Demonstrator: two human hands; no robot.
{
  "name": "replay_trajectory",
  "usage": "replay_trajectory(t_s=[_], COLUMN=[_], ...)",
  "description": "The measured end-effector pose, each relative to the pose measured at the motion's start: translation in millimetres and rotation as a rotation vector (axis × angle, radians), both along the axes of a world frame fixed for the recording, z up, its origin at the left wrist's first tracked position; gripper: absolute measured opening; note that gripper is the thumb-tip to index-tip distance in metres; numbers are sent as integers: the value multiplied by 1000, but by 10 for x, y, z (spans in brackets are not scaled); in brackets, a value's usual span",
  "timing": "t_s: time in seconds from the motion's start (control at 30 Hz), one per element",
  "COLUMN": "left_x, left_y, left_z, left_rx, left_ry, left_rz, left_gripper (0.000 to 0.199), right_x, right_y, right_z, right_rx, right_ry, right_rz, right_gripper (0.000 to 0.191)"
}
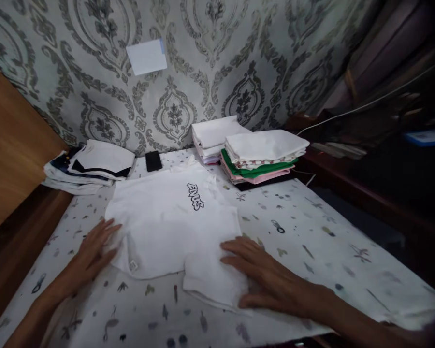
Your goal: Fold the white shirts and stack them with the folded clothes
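Note:
A white T-shirt (pixel 159 227) with black outlined lettering lies spread on the patterned sheet, its collar pointing toward the wall. One part at the near right is folded over or is a sleeve; I cannot tell which. At the shirt's left edge, my left hand (pixel 96 251) rests with its fingers apart, close to a small tag. My right hand (pixel 252 270) lies on the right edge, fingers stretched over the cloth and thumb near the lower corner. Neither hand is closed on the fabric.
Behind the shirt stand folded stacks: white garments (pixel 217 133), a mixed pile (pixel 263 157) with green and pink layers, and another stack (pixel 94 166) at left. A black phone-like object (pixel 153 161) lies by the wall. Wooden panel (pixel 18 145) borders the left side.

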State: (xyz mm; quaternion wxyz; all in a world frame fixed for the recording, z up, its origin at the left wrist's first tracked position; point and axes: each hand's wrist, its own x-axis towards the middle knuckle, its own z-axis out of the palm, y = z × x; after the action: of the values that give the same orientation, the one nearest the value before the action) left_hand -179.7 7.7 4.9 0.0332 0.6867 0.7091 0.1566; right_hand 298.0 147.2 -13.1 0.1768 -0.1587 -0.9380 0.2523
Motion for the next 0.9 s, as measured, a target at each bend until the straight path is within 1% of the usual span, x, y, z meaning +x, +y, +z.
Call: replay_trajectory(t_s=[0.03,0.07,0.1,0.2,0.23,0.33,0.43,0.53,0.6,0.63,0.7,0.77,0.83,0.9], left_x=[40,75,105,156,161,145,79,-44,-146,-194,-267,-284,-225,-75], left_y=[-52,-85,-100,-89,-86,-131,-258,-408,-492,-525,-572,-589,-561,-461], left_z=[-14,-25,-30,-5,16,93,141,127,92,74,47,58,135,292], left_rx=[-39,-71,-87,-83,-80,-93,-122,-38,-2,-16,-81,-157,-260,-392], left_ry=[67,127,178,251,248,197,153,182,220,234,238,209,151,81], left_rz=[-76,-123,-146,-170,-182,-181,-139,-131,-140,-151,-189,-211,-209,-184], left_gripper=[52,53,52,43,37,27,26,32,35,35,36,35,34,36], right_x=[37,55,53,-42,-91,-222,-262,-236,-215,-207,-189,-162,-125,-98], right_y=[-41,-67,-83,-114,-126,-164,-163,-112,-80,-73,-78,-101,-123,-133], right_z=[25,50,72,113,122,153,211,286,341,370,430,490,544,584], right_rx=[-4,-5,-7,6,12,-17,-99,-153,-180,-197,-232,-268,-307,-341], right_ry=[-16,-21,-17,30,46,64,63,58,44,30,-20,-101,-201,-262], right_rz=[30,44,49,36,32,30,-49,-158,-187,-188,-168,-107,-34,30], right_gripper=[69,69,64,25,18,20,23,25,26,26,29,33,34,32])
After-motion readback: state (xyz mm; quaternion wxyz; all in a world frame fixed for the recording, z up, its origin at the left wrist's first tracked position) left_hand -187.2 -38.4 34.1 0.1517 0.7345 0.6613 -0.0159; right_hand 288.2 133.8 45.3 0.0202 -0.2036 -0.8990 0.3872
